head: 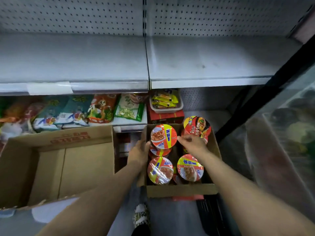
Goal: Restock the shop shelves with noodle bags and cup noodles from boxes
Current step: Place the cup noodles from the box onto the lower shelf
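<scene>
Now the left hand [139,150] grips the middle cup noodle [163,136] to lift it from the box [180,189]; right hand [192,143] nearby, hold unclear

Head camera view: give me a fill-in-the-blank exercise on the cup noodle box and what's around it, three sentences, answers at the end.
1. The cup noodles stand inside a box made of ___.
2. The dark-lidded cup sits at the box's far ___ corner.
3. The white tray of yellow packets rests on a carton coloured ___.

Missing words: cardboard; right; red.
</scene>
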A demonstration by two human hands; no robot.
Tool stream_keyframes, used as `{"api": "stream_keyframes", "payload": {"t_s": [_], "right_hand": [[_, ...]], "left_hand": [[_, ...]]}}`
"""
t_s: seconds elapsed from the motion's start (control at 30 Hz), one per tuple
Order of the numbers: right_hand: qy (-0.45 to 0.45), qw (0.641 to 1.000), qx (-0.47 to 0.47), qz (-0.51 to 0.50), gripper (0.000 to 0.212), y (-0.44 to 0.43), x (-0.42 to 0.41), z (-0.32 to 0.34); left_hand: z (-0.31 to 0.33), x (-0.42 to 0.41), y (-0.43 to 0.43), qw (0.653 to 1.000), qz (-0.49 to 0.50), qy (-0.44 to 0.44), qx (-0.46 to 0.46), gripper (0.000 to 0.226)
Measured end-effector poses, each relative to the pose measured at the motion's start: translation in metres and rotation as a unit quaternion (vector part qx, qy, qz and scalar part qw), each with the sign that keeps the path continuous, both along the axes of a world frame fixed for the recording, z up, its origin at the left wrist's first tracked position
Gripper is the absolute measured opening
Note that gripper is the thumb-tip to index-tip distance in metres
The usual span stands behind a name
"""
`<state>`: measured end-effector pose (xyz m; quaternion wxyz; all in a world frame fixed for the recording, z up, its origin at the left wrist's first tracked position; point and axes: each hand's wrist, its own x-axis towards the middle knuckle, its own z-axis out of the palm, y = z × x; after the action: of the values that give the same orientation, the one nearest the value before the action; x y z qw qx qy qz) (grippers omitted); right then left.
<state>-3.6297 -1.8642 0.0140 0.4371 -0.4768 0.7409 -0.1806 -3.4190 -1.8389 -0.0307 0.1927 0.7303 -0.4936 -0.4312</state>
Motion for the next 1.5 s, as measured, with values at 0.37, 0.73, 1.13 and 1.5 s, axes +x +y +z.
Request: {"api": "stream_keyframes", "payload": {"t_s": [0.37,0.73,1.13,1.5], "right_hand": [[-0.073,0.976,0.137,-0.155,0.032,-0.047,0.024,-0.131],[-0.131,0.919,0.086,-0.362,0.038,-0.069,0.032,-0.21],[-0.243,0.868,0.064,-0.429,0.035,-0.067,0.039,-0.206],[-0.267,0.873,0.086,-0.4,0.016,-0.069,0.039,-0.159]], "left_hand": [[-0.133,-0.019,-0.021,0.977,0.072,0.112,0.164,0.063],[-0.186,-0.035,-0.003,0.975,0.168,0.121,0.077,0.047],[-0.184,-0.036,-0.003,0.984,0.147,0.052,0.086,0.046],[-0.186,-0.035,-0.004,0.976,0.163,0.115,0.088,0.045]]}}
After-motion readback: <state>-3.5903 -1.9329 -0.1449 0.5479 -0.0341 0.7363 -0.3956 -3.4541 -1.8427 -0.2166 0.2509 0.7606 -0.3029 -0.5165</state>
